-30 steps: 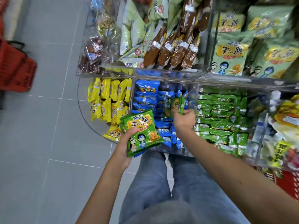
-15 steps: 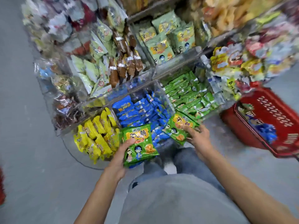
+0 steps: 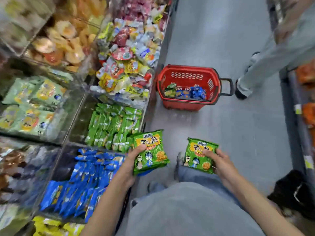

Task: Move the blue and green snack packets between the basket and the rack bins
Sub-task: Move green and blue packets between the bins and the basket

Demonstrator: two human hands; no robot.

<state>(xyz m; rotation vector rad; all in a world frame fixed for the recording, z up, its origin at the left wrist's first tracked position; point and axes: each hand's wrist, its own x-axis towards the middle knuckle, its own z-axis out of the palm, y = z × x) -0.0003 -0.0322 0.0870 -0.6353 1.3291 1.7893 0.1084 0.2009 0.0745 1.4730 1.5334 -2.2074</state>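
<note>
My left hand (image 3: 131, 160) grips a green snack packet (image 3: 150, 150), with a blue packet edge showing beneath it. My right hand (image 3: 219, 162) grips a second green snack packet (image 3: 197, 155). Both are held over the aisle floor, in front of my knees. A red basket (image 3: 187, 72) stands on the floor farther ahead, with blue packets (image 3: 196, 92) and a green packet (image 3: 170, 90) inside. On the left, the rack holds a bin of green packets (image 3: 112, 125) and a bin of blue packets (image 3: 81, 181).
Another person's legs (image 3: 259, 70) stand at the right beyond the basket. A shelf edge (image 3: 300, 116) runs along the right side. A black bag (image 3: 293, 191) lies at the lower right. Upper rack bins hold mixed snacks (image 3: 126, 62). Grey floor lies between me and the basket.
My view swung right from the rack toward the aisle and basket. My right hand pulled a green packet out of the bins; both hands now hold packets over the floor.
</note>
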